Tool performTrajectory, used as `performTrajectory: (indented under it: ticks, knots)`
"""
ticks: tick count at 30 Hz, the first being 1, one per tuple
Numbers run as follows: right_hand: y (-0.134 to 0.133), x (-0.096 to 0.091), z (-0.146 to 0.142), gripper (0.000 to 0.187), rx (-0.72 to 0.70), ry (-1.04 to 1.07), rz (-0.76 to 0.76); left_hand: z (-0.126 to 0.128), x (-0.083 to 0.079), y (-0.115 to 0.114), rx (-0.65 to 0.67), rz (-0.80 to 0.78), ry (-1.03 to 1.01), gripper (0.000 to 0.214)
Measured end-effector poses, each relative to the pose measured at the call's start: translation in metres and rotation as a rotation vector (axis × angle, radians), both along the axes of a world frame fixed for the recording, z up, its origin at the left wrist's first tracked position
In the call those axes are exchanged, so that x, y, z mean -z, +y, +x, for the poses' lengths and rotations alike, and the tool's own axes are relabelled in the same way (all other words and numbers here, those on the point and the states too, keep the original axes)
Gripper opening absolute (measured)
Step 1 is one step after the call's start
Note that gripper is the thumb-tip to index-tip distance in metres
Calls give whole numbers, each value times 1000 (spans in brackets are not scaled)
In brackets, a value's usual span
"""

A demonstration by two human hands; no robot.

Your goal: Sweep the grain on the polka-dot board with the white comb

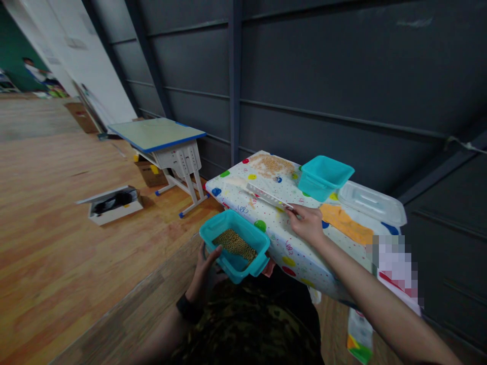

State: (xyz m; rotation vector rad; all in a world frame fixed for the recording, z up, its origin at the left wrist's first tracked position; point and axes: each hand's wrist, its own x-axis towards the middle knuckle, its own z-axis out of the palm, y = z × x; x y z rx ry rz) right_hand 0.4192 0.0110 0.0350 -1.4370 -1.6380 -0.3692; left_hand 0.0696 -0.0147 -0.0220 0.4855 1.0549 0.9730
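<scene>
My left hand (203, 271) grips the left side of a teal plastic container (253, 230), thumb over its rim. Small round greenish-tan beans (236, 245) lie inside it. The container is held just off the front edge of the table. My right hand (307, 223) is closed on one end of a long, flat, pale ruler (268, 196), which reaches left across the spotted tablecloth (274, 233). Near the ruler's far end is a pale powdery patch (236, 182). Behind it, tan grains (272, 165) are spread near the table's back left corner.
A second teal container (323, 175) stands at the back of the table, with a clear lid (373, 203) and an orange cloth (346, 223) to its right. A dark panelled wall (335, 76) borders the table. Leftward are a desk (160, 134) and an open white box (116, 205).
</scene>
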Motion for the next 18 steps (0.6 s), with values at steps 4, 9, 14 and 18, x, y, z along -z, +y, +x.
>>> performTrajectory:
  ticks: [4,9,14,18]
  knots:
    - [-3,2,-8,25,-78,-12,-46,0,-1,-1,-20,-1,2,123]
    - [-4,3,-7,25,-72,7,-34,1,0,-1,-16,-3,-10,125]
    - [-5,3,-5,26,-102,-78,6,2,0,0,-15,-3,-17,129]
    - [-9,3,-12,22,-189,-125,77,2,-1,0,-1,-4,-22,133]
